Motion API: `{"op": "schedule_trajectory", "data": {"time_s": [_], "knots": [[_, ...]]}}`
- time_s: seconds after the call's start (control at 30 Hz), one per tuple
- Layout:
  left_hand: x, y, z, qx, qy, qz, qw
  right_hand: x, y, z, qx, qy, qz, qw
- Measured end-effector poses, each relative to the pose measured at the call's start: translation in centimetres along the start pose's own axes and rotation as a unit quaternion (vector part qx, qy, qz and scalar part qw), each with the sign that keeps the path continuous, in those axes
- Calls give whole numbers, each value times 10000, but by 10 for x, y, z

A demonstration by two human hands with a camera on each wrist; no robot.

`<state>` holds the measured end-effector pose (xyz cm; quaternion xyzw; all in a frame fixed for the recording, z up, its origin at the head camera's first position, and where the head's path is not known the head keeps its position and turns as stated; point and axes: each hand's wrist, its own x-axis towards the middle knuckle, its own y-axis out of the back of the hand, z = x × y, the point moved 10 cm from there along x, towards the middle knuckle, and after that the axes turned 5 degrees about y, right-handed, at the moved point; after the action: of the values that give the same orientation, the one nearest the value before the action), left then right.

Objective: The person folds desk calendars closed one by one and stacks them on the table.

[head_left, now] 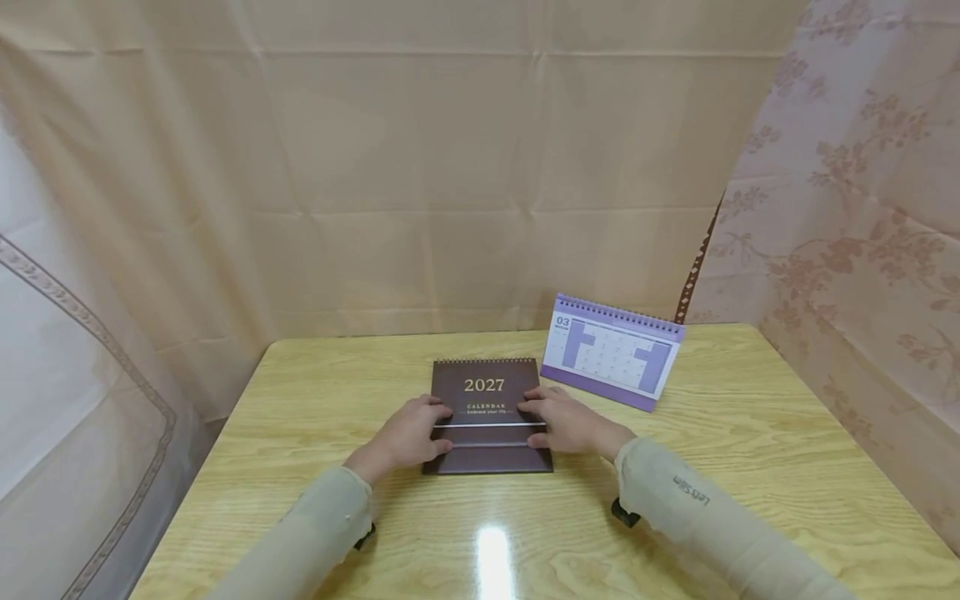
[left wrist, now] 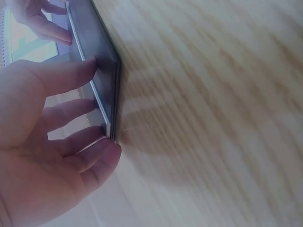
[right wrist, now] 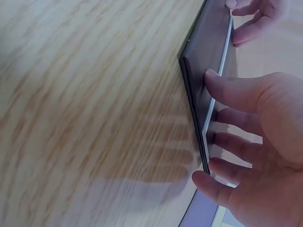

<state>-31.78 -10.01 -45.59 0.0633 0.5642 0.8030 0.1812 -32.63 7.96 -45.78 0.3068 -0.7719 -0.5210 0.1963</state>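
Observation:
A dark brown desk calendar (head_left: 486,371) with gold "2027" lettering and a spiral along its top lies low on the table in the head view. My left hand (head_left: 408,431) grips its left side, the thumb on the lower front panel and the fingers at the cover's edge. On the opposite side my right hand (head_left: 568,423) holds it in the same way. In the left wrist view the left thumb (left wrist: 71,75) presses on the dark panel (left wrist: 94,38). The right thumb (right wrist: 232,90) does likewise in the right wrist view, with the fingers along the pale-edged cover.
A purple and white desk calendar (head_left: 611,354) showing "03" stands tilted just behind and right of the brown one. The wood-grain table (head_left: 315,400) runs back to a beige curtain (head_left: 405,167). A flower-patterned curtain (head_left: 862,208) hangs at the right, a white one (head_left: 67,375) at the left.

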Motion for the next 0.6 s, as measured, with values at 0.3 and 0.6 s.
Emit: {"op": "schedule_trajectory", "data": {"time_s": [0.3, 0.6], "knots": [[4, 3, 8, 555, -370, 13, 9978, 2, -5, 0, -205, 5, 0, 9998], [3, 7, 11, 575, -452, 8, 9973, 2, -1, -2, -189, 15, 114, 9998]]}}
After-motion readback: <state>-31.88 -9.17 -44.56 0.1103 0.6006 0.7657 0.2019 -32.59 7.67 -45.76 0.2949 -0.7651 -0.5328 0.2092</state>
